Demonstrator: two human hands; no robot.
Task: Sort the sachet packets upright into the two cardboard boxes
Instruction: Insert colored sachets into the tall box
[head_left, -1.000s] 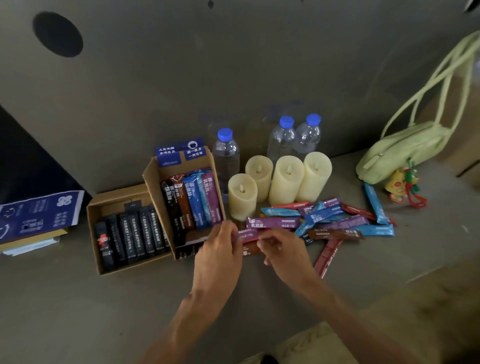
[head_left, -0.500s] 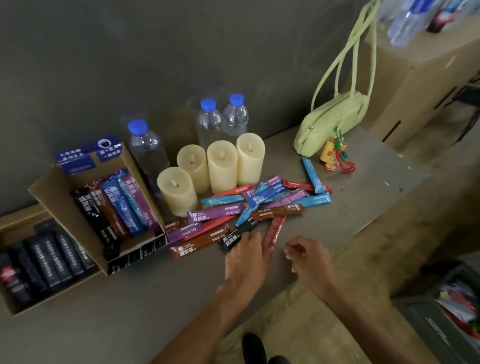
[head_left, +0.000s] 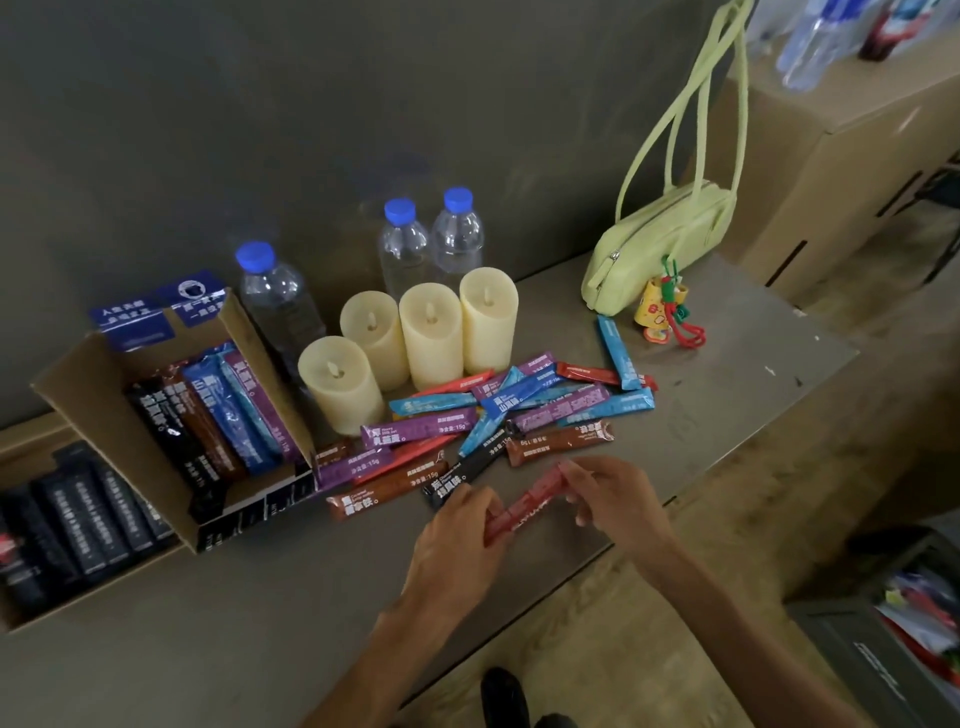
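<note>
The red sachet (head_left: 530, 501) hangs just above the tabletop's (head_left: 260, 623) front edge, its ends pinched by the left hand (head_left: 457, 535) and the right hand (head_left: 615, 499). It looks light, slick and floppy, so the flat sealed ends seem the best hold. The loose sachets (head_left: 421, 428) lie just behind it, and the tilted cardboard box (head_left: 75, 395) and flat cardboard box (head_left: 36, 441) sit toward the left edge

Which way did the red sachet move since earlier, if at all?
Yes. The red sachet lay with its end at the brown sachet; now the left hand and right hand hold it nearer the person, clear of that sachet.
</note>
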